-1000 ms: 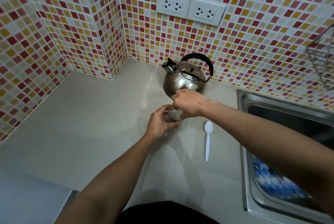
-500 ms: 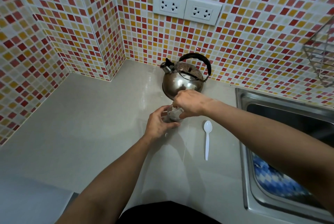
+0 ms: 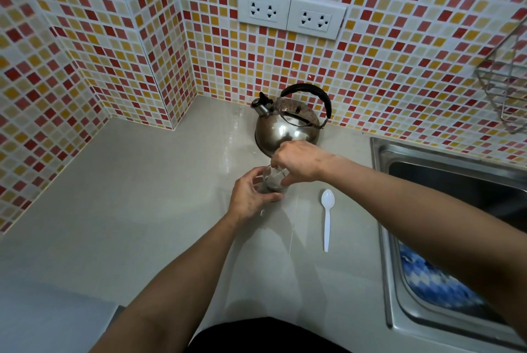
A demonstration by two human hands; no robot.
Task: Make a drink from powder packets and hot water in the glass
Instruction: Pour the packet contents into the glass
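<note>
- Head view: the glass (image 3: 275, 180) is clasped low on the bench (image 3: 142, 195) by the left hand (image 3: 251, 195).
- Powder is judged being added; right hand (image 3: 299, 160) fingers are pinched over the rim, contents unseen.
- Kettle (image 3: 285, 127) and spoon (image 3: 327, 218) are needed next.
- Little has changed since earlier.

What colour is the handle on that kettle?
Black. The kettle is shiny steel with a black arched handle, clearest in the head view.
</note>
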